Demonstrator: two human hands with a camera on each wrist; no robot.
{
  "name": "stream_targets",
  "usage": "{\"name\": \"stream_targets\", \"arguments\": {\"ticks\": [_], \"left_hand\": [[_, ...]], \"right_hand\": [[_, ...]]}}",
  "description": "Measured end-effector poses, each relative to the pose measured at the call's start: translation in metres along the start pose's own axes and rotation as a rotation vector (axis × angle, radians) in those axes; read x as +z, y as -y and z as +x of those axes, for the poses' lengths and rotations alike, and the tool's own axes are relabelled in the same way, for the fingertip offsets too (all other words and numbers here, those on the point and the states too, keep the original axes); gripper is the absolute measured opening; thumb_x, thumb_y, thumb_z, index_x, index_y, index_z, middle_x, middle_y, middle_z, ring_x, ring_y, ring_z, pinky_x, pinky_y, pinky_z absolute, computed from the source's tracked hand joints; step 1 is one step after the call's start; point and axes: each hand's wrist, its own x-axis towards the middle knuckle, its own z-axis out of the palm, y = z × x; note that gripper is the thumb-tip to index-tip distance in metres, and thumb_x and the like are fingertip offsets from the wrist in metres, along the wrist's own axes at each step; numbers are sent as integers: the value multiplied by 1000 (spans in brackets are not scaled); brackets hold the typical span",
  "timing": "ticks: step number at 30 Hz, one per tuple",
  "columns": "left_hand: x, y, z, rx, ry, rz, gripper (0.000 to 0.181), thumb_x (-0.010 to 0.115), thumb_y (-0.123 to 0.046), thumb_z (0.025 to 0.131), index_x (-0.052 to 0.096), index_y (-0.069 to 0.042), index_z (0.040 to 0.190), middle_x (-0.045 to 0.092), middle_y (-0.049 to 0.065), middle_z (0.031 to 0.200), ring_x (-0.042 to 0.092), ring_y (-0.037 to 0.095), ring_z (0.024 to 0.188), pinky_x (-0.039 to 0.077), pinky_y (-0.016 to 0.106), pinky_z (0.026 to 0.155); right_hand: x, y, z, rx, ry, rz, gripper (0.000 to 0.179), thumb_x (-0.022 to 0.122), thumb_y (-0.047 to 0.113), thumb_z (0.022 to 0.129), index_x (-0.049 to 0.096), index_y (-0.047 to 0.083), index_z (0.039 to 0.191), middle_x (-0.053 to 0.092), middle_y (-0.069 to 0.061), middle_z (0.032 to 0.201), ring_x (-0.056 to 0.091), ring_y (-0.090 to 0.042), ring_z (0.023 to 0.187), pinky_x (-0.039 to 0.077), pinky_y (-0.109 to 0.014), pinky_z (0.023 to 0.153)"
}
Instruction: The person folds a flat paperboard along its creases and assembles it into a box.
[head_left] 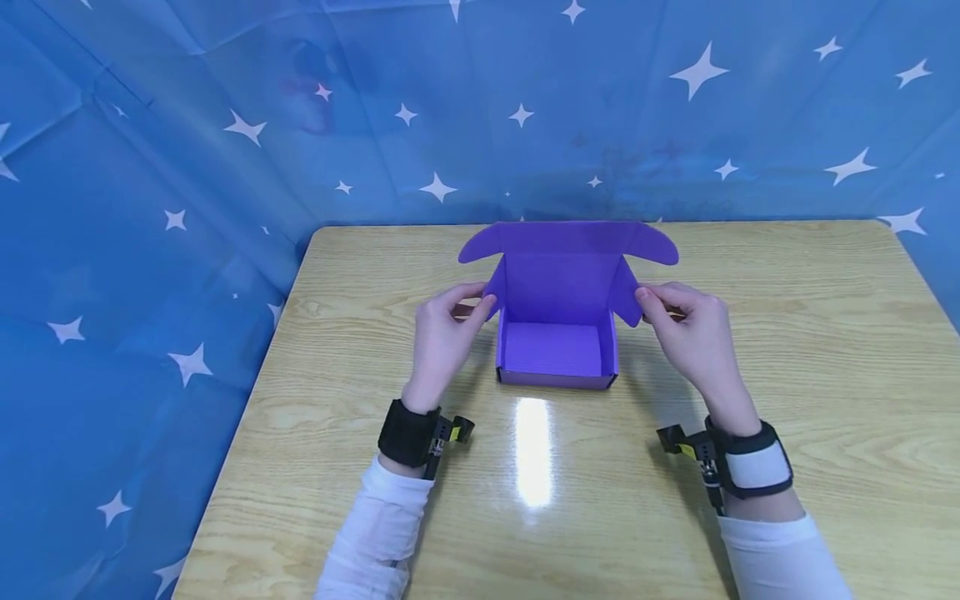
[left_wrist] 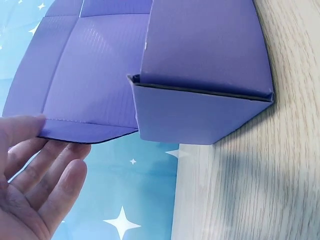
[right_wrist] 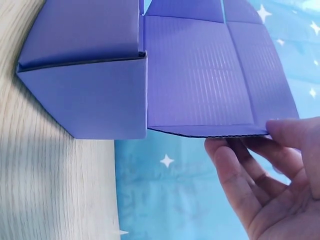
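Observation:
A purple cardboard box [head_left: 555,348] stands on the table with its lid [head_left: 562,287] raised at the back. Rounded tabs spread from the lid's top edge, and a side flap hangs at each side. My left hand [head_left: 447,333] pinches the left side flap [left_wrist: 90,130] between thumb and fingers. On the other side, my right hand [head_left: 690,329] pinches the right side flap [right_wrist: 205,130] in the same way, thumb on the inner face. The box's bare floor shows in the head view; its outer walls fill much of both wrist views.
The wood-grain table [head_left: 360,367] reaches back to a blue curtain [head_left: 480,108] with white stars. A bright light reflection lies on the tabletop in front of the box. Each wrist wears a black strap [head_left: 408,433] with a small camera.

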Motion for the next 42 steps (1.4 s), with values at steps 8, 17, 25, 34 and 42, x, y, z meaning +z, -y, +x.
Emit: {"name": "stream_targets", "arguments": {"ticks": [8,17,25,34,42], "left_hand": [[4,-1,-1,9,35,-13,29,68,-24,104,78,-3,121,81,17,116,81,32,85,66,44,77],[4,-3,-2,-18,52,-58,28,69,-23,102,79,-2,118,82,18,109,78,40,83,64,31,72],[6,-3,-1,-32,55,-67,27,71,-24,101,79,-4,118,80,15,118,80,34,85,67,39,78],[7,0,-1,-39,57,-84,26,71,-23,101,79,-5,118,80,14,119,81,32,86,67,41,80],[10,2,-1,-51,62,-106,29,73,-22,100,78,-2,120,79,15,122,80,34,89,67,41,82]], "right_hand": [[-1,5,-2,46,49,35,24,66,16,104,83,0,101,68,20,79,61,11,70,47,-7,63],[1,6,-3,103,90,58,24,66,16,104,81,-3,109,78,-15,95,64,14,72,53,-7,64],[1,9,-3,149,127,64,30,66,20,105,77,-5,118,78,-28,105,65,16,70,52,-9,59],[2,8,-1,189,154,72,33,66,23,105,76,-4,122,78,-28,110,65,18,71,52,-10,58],[2,6,0,204,172,90,36,66,24,105,74,-5,124,76,-29,113,68,15,73,54,-9,62]]}}
